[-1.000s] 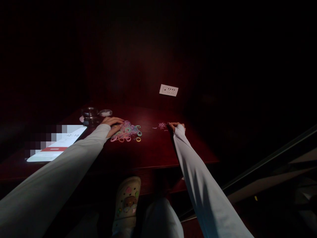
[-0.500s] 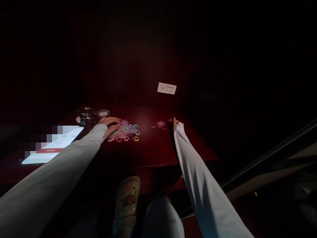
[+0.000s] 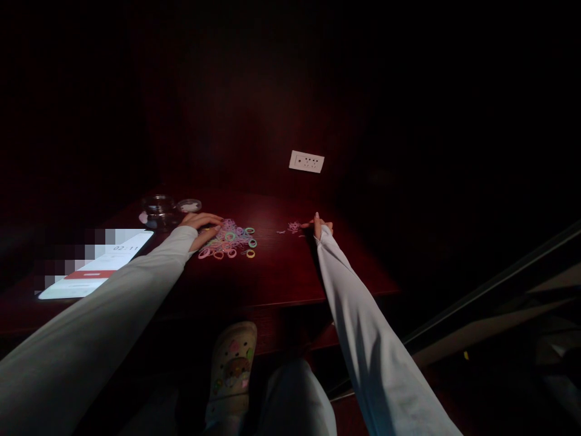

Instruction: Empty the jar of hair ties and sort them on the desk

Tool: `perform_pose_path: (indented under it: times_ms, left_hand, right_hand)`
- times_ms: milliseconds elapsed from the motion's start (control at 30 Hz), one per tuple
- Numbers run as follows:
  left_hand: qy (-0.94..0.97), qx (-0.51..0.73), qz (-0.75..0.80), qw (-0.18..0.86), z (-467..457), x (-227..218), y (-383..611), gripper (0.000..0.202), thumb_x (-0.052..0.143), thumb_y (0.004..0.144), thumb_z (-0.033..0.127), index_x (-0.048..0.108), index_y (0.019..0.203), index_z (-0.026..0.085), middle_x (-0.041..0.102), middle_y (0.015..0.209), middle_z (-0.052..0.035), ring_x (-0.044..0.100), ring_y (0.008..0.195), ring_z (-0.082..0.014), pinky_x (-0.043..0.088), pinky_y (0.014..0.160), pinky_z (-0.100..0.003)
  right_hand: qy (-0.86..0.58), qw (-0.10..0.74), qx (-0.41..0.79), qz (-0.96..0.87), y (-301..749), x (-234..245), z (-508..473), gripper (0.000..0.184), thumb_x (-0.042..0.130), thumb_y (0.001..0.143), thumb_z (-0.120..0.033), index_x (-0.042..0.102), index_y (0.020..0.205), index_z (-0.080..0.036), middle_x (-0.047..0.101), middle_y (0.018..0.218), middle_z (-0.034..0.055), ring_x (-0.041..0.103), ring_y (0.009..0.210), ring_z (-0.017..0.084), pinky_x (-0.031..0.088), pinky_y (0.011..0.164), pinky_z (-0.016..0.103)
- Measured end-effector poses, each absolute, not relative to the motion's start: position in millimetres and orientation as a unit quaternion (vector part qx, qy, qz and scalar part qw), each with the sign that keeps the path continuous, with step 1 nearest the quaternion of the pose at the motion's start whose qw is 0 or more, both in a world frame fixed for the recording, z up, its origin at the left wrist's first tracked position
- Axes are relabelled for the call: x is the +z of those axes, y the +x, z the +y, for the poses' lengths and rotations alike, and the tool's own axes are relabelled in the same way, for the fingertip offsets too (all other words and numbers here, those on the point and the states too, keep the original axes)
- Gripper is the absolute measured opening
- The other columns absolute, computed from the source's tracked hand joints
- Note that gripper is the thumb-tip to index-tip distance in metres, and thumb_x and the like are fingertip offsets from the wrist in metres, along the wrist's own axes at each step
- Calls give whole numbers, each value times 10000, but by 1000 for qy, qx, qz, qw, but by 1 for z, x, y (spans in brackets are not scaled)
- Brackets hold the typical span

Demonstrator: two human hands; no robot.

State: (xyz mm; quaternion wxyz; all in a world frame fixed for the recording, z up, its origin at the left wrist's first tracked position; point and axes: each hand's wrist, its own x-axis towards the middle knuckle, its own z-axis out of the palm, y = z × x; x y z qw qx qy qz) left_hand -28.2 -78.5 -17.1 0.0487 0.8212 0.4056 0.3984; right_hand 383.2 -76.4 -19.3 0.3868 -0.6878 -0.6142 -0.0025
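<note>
On a dark red wooden table (image 3: 281, 272) lies a heap of small coloured elastic bands (image 3: 229, 239). My left hand (image 3: 202, 227) rests flat at the heap's left edge, fingers stretched out over the bands. A smaller cluster of pink bands (image 3: 294, 227) lies further right. My right hand (image 3: 320, 225) sits just right of that cluster, one finger raised and the thumb reaching toward the bands. Whether anything is in it is too small to tell. Both arms wear long pale sleeves.
A lit phone (image 3: 97, 269) showing a timer lies at the table's left. A glass jar (image 3: 158, 209) and its lid (image 3: 189, 206) stand behind my left hand. A white wall socket (image 3: 306, 161) is on the dark back wall. My shoe (image 3: 233, 363) shows below the table edge.
My right hand has lifted slightly and shifted toward the pink cluster, with a finger raised. The left hand has stayed on the heap. The phone timer has advanced.
</note>
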Motion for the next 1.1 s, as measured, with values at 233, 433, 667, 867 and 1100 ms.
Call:
perform_pose_path:
  times_ms: [233, 433, 667, 867, 1100]
  left_hand:
    - [816, 402, 411, 54, -81, -16, -27, 284, 512, 942, 438, 732, 1015, 274, 762, 1243, -27, 644, 1203, -273, 411, 1104, -462]
    - [817, 405, 409, 47, -80, -17, -27, 290, 508, 950, 439, 734, 1012, 269, 756, 1261, -32, 651, 1196, -280, 407, 1105, -482]
    - [819, 402, 409, 33, -74, -21, -30, 320, 499, 958, 452, 739, 1051, 262, 740, 1291, -39, 639, 1208, -278, 417, 1091, -464]
    - [819, 401, 410, 28, -74, -21, -29, 303, 505, 962, 446, 745, 1029, 273, 751, 1265, -26, 641, 1187, -280, 423, 1079, -459]
    - [818, 400, 411, 34, -78, -18, -28, 284, 512, 962, 428, 743, 1024, 275, 752, 1264, -29, 640, 1218, -280, 410, 1097, -466]
  right_hand:
    - [-644, 337, 49, -685, 402, -16, -98, 329, 718, 854, -595, 839, 928, -298, 745, 1057, 61, 527, 1123, 280, 346, 1007, 417]
    - [-602, 338, 19, -723, 402, -21, -89, 167, 787, 841, -414, 807, 828, -249, 747, 990, 57, 586, 1037, 244, 383, 969, 390]
    - [-585, 296, -17, -755, 386, -14, -83, 225, 695, 928, -419, 739, 821, -226, 709, 919, 79, 571, 983, 245, 444, 868, 352]
    - [-565, 341, -1, -751, 356, -14, -78, 248, 684, 936, -463, 793, 877, -248, 754, 958, 54, 592, 967, 228, 442, 889, 354]
    - [-565, 335, 25, -754, 344, -12, -70, 343, 646, 943, -544, 842, 893, -268, 783, 979, 56, 615, 985, 239, 414, 906, 377]
